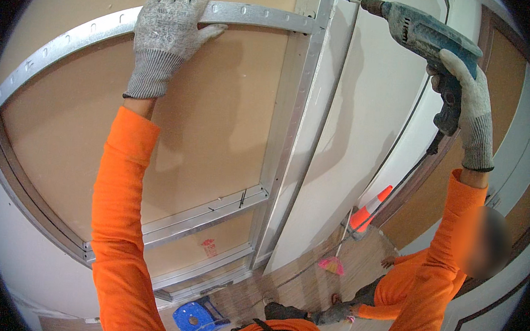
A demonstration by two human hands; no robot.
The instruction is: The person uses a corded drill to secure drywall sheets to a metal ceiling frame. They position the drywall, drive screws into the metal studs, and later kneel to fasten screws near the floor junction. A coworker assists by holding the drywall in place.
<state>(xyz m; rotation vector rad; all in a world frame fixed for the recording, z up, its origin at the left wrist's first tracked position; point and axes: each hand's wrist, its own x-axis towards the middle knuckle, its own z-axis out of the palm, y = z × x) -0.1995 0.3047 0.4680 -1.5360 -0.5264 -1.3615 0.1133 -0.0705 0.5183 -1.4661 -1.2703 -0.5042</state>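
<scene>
My gloved left hand [167, 32] lies over the upper silver metal rail [259, 16] on the beige board [217, 102], fingers extended and thumb out to the side. My gloved right hand [466, 105] grips a dark teal corded drill [424, 39] raised at the upper right. Its long, thin bit, or a fastener on it, points left with the tip close to the vertical metal stud [314, 53]; I cannot tell whether it touches. A lower rail [207, 216] crosses the board, with several dark screws or nails on it.
Below right, a co-worker in orange [403, 289] is low near the floor [300, 283]. An orange-and-white cone [368, 211], a pink broom [332, 263] and a blue plastic stool [198, 316] stand or lie below. A white panel [359, 110] and brown door frames line the right side.
</scene>
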